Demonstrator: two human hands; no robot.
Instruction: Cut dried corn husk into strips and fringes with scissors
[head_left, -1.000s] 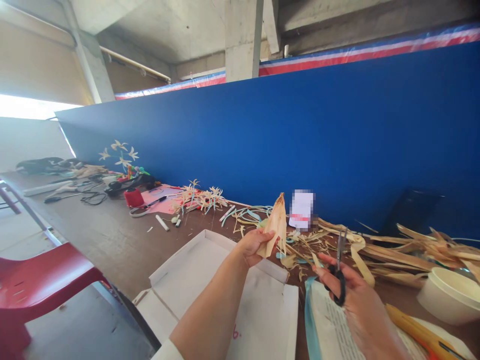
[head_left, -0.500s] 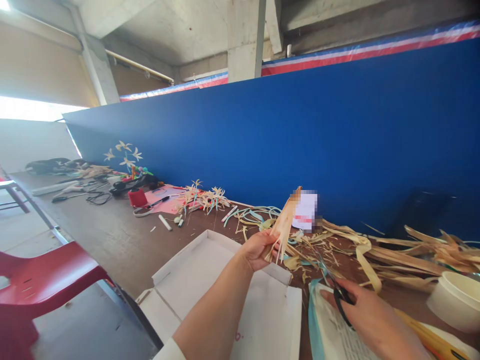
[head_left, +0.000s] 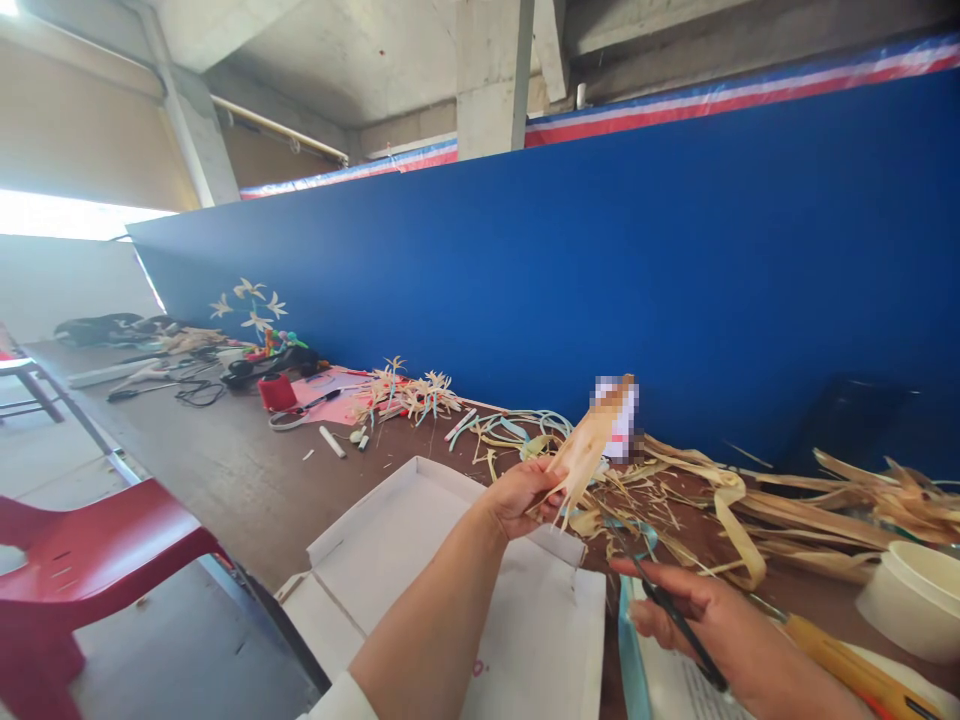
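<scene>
My left hand (head_left: 523, 500) pinches a pale, dried corn husk (head_left: 589, 445) by its lower end, above the far edge of a flat white cardboard box (head_left: 420, 540). The husk's lower edge is split into narrow strips, and its tip leans up to the right. To the right, my right hand (head_left: 690, 620) is closed round black-handled scissors (head_left: 679, 625). The blades point up and left, apart from the husk. Under that hand lies a printed packet (head_left: 675, 680) with a light blue edge.
Loose husk strips (head_left: 825, 500) cover the table's right side, near a cream paper bowl (head_left: 911, 600) and a yellow-handled tool (head_left: 847, 660). Husk flowers (head_left: 409, 390) lie beyond the box. A blue partition (head_left: 675, 250) backs the table; a red chair (head_left: 112, 560) stands left.
The husk has tilted further to the right in my left hand. My right hand has turned the scissors and shifted slightly left, with its fingers loosened round the handles.
</scene>
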